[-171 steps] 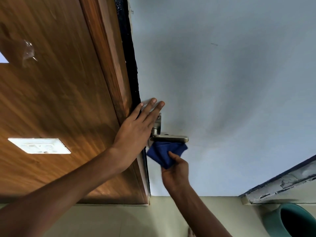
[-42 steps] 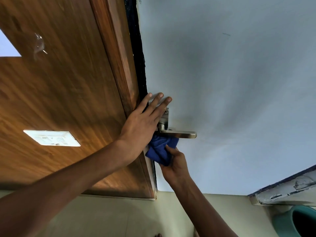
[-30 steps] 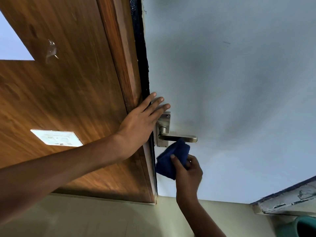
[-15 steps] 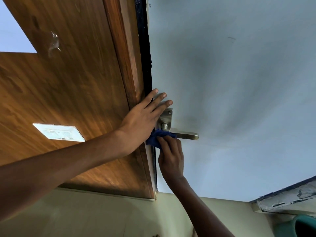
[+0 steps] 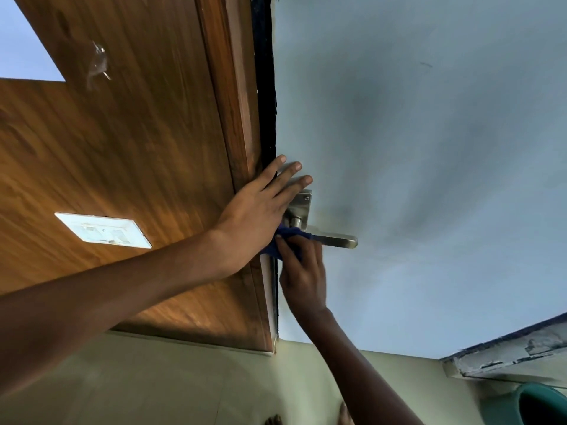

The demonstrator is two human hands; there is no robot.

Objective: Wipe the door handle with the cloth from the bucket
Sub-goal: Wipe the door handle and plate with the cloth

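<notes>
Head view looks at a pale blue door [image 5: 429, 148] set beside a brown wood-grain panel [image 5: 122, 148], with a dark gap along the door's edge. A white switch plate [image 5: 102, 230] sits on the wood panel. Cream floor tiles [image 5: 184, 388] run below, and part of a teal bucket [image 5: 534, 406] shows at the lower right corner.

The left hand [image 5: 257, 216] lies flat and open, fingers spread across the door edge just above the metal door handle [image 5: 334, 240]. The right hand [image 5: 302, 271] is closed on the blue cloth [image 5: 282, 243], pressing it against the inner end of the lever, next to the backplate.

Compared with the frame one second earlier, the cloth has come up from below the lever onto it, and most of it is now hidden under the right hand.
</notes>
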